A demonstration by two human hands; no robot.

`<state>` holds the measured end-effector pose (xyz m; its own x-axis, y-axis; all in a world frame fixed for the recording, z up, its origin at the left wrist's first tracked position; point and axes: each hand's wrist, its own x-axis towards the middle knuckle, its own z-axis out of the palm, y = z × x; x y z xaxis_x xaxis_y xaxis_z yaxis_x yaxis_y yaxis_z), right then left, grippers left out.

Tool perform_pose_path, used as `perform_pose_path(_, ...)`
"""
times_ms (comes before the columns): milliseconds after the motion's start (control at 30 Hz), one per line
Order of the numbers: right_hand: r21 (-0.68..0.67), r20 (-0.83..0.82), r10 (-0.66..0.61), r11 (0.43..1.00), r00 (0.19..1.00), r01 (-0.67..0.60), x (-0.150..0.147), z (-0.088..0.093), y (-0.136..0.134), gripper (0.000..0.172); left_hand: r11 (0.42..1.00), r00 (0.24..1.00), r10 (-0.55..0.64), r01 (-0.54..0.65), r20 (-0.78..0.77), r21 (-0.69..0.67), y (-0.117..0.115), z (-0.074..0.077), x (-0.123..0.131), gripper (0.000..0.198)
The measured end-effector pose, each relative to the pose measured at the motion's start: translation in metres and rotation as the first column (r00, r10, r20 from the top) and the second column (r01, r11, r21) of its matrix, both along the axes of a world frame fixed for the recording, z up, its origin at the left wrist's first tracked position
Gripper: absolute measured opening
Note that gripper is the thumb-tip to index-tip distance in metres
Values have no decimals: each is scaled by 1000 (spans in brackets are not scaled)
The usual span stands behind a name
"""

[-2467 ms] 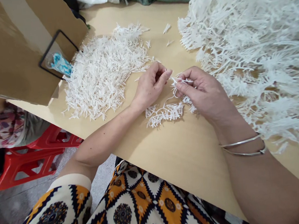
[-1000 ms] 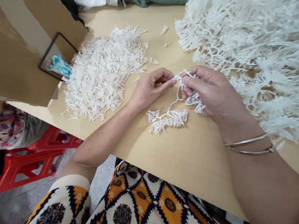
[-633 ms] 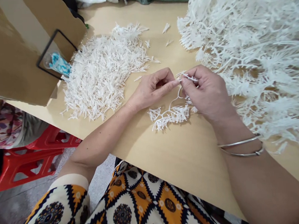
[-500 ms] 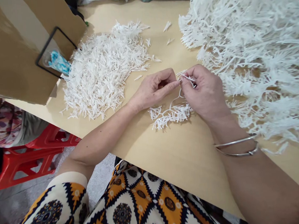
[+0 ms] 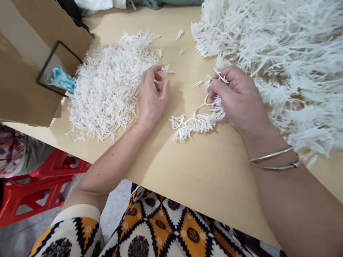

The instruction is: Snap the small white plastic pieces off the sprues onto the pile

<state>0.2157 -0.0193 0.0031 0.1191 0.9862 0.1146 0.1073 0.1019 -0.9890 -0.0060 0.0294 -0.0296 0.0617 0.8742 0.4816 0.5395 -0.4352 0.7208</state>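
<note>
My right hand is closed on a white branched plastic sprig with feathery tips. The sprig's stem curves down and leftward from my thumb and fingers, its tufts close above the table. Part of it is hidden by the palm. At the right edge of a heap of small white pieces, my left hand has its fingers loosely curled, the thumb apart from them. A loose white piece lies just beyond those fingertips; nothing shows between them.
A big mass of white branched sprigs covers the table's right side. On the left stands a cardboard box with a black wire frame against it. Red stools and another person's patterned clothing show beside the table.
My left hand has moved leftward, away from my right hand, to the heap, and its fingers have parted. The right hand keeps the sprig. The view has shifted slightly.
</note>
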Motion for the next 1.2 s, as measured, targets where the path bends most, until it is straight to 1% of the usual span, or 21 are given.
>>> perform_pose_path(67,-3,-112,46,999,993,-46,-1,3,-1,17,998,998,39,-37,-39,56,9,-8,-8,54)
perform_pose_path(100,1,-139,67,998,988,-67,-1,4,-1,18,996,998,41,-37,-55,77,9,-9,-9,58)
perform_pose_path(167,19,-131,117,993,984,-116,0,5,-2,17,995,997,27,-20,-72,98,4,-3,-6,59)
perform_pose_path(233,44,-93,158,987,983,-154,3,3,-3,12,996,997,-12,19,-80,87,-7,10,1,51)
perform_pose_path(300,62,-84,170,984,982,-165,5,-1,-1,8,994,991,-92,98,-101,51,-19,23,9,43)
perform_pose_path(367,94,-82,152,985,985,-144,6,-7,0,9,977,971,-208,212,-116,26,-27,31,17,45)
perform_pose_path(400,106,-76,139,986,987,-130,5,-9,1,11,963,956,-267,271,-122,17,-30,33,21,47)
perform_pose_path(467,108,-72,127,987,989,-119,4,-12,2,12,935,928,-353,356,-121,4,-32,33,26,48)
perform_pose_path(500,101,-75,126,988,989,-118,2,-12,2,13,927,922,-373,375,-107,-3,-31,32,28,47)
perform_pose_path(600,90,-87,119,990,989,-111,1,-13,1,16,926,927,-375,373,-23,-54,-29,29,30,43)
perform_pose_path(700,107,-66,94,991,993,-86,2,-14,2,10,921,929,-368,370,44,-122,-27,30,28,43)
perform_pose_path(767,108,-34,98,990,995,-94,4,-14,2,9,908,919,-389,394,64,-141,-27,31,25,44)
perform_pose_path(867,95,69,102,990,992,-108,6,-15,2,12,892,903,-425,429,59,-144,-27,32,24,42)
perform_pose_path(933,97,148,69,992,987,-84,5,-14,1,9,893,903,-428,427,26,-143,-28,33,24,43)
perform_pose_path(1000,121,226,8,992,974,-37,3,-12,-1,6,894,901,-433,427,-19,-135,-29,32,24,45)
perform_pose_path(1100,168,319,-72,986,945,18,-4,-10,-2,11,888,887,-456,449,-65,-101,-27,30,23,48)
perform_pose_path(1200,166,357,-97,985,929,39,-10,-11,-1,14,891,890,-450,442,-75,-100,-25,31,21,50)
